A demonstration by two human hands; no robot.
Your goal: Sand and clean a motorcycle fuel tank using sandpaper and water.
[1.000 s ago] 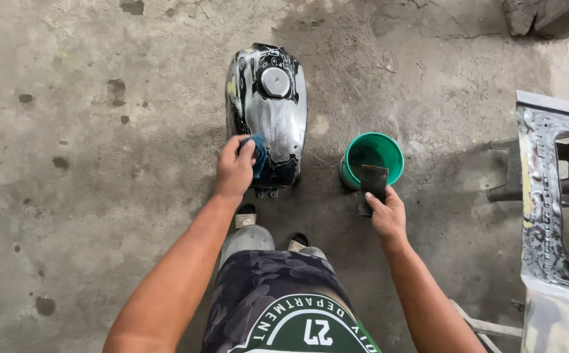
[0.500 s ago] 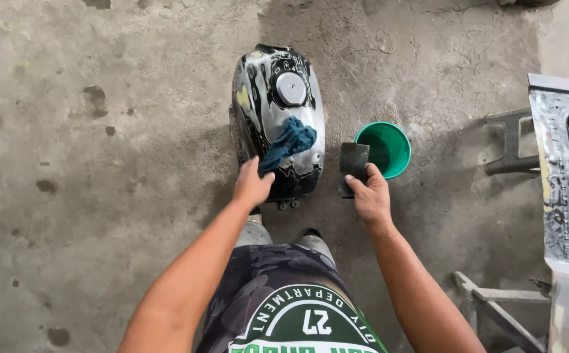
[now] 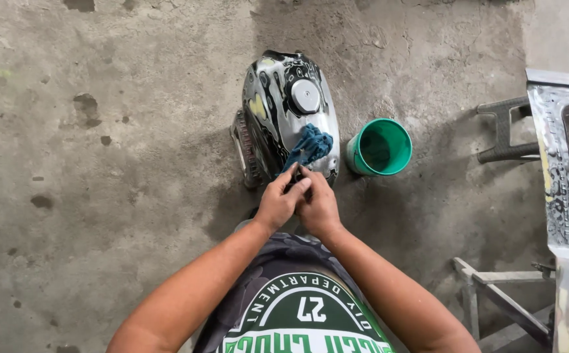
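A shiny motorcycle tank (image 3: pixel 283 111) is seen lying on the gray concrete floor (image 3: pixel 101 163), right in front of the person. A blue rag (image 3: pixel 309 146) is draped on the near part of the tank, below the round silver cap (image 3: pixel 305 95). The near tail of the rag runs down to the fingers.

The left hand (image 3: pixel 278 204) and the right hand (image 3: pixel 318 204) are held close together, touching each other, just at the near edge of the tank. The fingertips (image 3: pixel 299 182) of both hands are pressed together around something small and dark at the end of the rag. What is pinched there cannot be told, because it is hidden by the fingers. The rest of the rag lies loose on the tank, past the fingertips.

A green bucket (image 3: pixel 380 148) is set just beside the tank on the right, with its open mouth tipped toward the camera. It is not touched by either hand. A painted metal panel (image 3: pixel 559 183) and a metal frame (image 3: pixel 493 287) are seen at the far right edge, well apart from the hands.

To the left of the tank, a wide patch of bare floor is seen, marked only by dark spots. Much less room is left on the right, where the bucket stands close by.
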